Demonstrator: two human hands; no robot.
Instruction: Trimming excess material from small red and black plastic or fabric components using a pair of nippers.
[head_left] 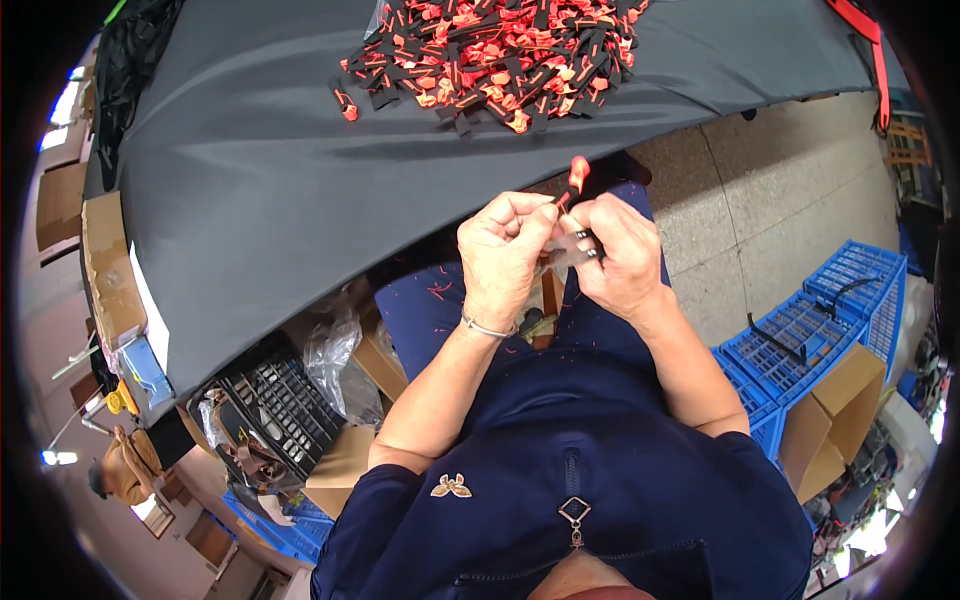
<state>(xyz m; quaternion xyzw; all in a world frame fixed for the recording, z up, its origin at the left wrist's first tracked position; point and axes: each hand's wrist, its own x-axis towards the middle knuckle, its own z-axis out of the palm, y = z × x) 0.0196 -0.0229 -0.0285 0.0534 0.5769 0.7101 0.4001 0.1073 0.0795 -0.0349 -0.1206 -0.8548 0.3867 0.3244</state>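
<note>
At the far left, a black plastic crate (280, 405) and crumpled clear bags (335, 350) crowd the floor beside the person's knee. The left hand (503, 255) is curled, fingertips pinching a small red-orange tab on a black strip (577, 175), which sticks up between both hands above the lap. The right hand (620, 255) is closed round what looks like a small dark tool; its exact grip cannot be told. Beyond, a pile of matching red-and-black pieces (490, 55) rests on the dark grey cloth-covered table (250, 180). The tiny piece could likely slip and drop among the clutter. Blue plastic crates (820, 320) hem the right; open room lies over the lap.
</note>
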